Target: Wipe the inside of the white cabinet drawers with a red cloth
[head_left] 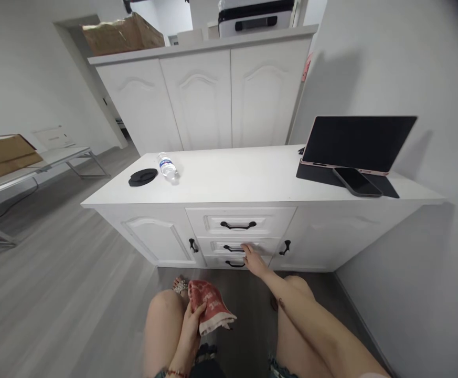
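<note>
I am crouched before a low white cabinet (229, 184) with three drawers down its middle. My right hand (253, 259) reaches forward, its fingertips at the black handle (234, 248) of the middle drawer (221, 245), which looks closed. My left hand (192, 320) rests by my left knee and holds a folded red cloth (211, 306) with white lettering. The top drawer (238, 220) and the bottom drawer's handle (234, 264) are also closed and untouched.
On the cabinet top lie a water bottle (167, 166), a black round lid (142, 176), a tablet (357, 142) propped on its cover and a phone (357, 181). A taller white cupboard (205, 100) stands behind. A table with cardboard (4, 155) is at left.
</note>
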### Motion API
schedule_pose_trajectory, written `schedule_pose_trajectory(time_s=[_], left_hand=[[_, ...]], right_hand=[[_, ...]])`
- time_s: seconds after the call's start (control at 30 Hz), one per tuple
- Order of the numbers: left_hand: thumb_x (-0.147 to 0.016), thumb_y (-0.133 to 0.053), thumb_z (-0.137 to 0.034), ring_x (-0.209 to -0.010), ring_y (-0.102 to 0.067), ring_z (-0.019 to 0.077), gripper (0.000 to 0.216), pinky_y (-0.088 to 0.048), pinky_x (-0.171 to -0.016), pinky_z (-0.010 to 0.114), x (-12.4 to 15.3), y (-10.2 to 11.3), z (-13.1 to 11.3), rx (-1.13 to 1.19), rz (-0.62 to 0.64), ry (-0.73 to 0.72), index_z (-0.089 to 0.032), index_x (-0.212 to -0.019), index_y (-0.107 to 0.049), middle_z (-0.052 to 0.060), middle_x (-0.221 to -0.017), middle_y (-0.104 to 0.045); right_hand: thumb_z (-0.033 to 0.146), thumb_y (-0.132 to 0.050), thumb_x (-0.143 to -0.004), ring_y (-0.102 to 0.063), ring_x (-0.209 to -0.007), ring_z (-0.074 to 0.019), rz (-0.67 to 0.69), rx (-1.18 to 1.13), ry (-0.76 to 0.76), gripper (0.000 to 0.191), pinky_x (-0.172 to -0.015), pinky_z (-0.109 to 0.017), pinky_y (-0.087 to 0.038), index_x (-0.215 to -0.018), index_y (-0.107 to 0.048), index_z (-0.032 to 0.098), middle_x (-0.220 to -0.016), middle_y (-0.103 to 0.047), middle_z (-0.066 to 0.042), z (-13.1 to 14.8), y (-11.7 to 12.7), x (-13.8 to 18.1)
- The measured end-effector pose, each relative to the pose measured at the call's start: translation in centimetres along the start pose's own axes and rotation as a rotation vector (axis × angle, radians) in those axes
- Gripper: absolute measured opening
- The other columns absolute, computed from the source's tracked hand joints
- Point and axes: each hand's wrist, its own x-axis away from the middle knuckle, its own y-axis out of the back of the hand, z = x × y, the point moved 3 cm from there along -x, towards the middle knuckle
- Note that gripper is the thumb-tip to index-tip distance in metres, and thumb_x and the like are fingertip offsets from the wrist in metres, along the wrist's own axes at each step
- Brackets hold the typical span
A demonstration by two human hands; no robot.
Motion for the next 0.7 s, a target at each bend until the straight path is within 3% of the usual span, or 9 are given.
schedule_pose_trajectory(time_s=[0.13,0.37,0.57,0.7], left_hand=[[-0.044,-0.087,-0.023,-0.089,-0.07,0.0319,0.059,-0.055,-0.079,0.038,0.3,0.0,0.3,-0.031,0.0,0.011,-0.015,-0.099,-0.067,0.01,-0.09,-0.074],[-0.05,-0.085,-0.028,-0.059,-0.068,0.0222,0.041,-0.053,-0.055,0.03,1.0,-0.9,-0.7,-0.086,0.043,0.056,-0.015,-0.084,-0.068,0.006,-0.072,-0.073],[-0.058,-0.083,-0.025,-0.073,-0.071,0.0239,0.037,-0.055,-0.065,0.03,3.3,-1.2,-1.7,-0.04,0.069,0.056,-0.017,-0.09,-0.067,0.004,-0.081,-0.075],[-0.061,-0.082,-0.028,-0.077,-0.072,0.0245,0.036,-0.056,-0.074,0.033,4.9,-1.3,-2.2,-0.027,0.128,0.128,-0.015,-0.091,-0.067,0.005,-0.083,-0.076]], right_hand=[[0.008,-0.042,-0.083,-0.057,-0.113,-0.0213,-0.018,-0.006,-0.03,0.053,-0.096,-0.032,-0.043,-0.135,-0.045,0.016,-0.144,-0.041,-0.012,-0.2,-1.4,-0.9],[0.008,-0.044,-0.082,-0.058,-0.112,-0.0216,-0.066,-0.022,-0.133,0.053,-0.094,-0.03,-0.044,-0.135,-0.044,0.015,-0.147,-0.037,-0.014,0.9,-3.1,0.4],[0.011,-0.044,-0.084,-0.062,-0.105,-0.0224,-0.108,-0.059,-0.222,0.05,-0.089,-0.03,-0.046,-0.133,-0.044,0.014,-0.148,-0.036,-0.015,2.5,-5.0,4.3],[0.013,-0.044,-0.086,-0.063,-0.102,-0.0214,-0.076,-0.085,-0.191,0.039,-0.088,-0.029,-0.046,-0.124,-0.052,0.016,-0.139,-0.047,-0.012,2.6,-4.8,6.3]])
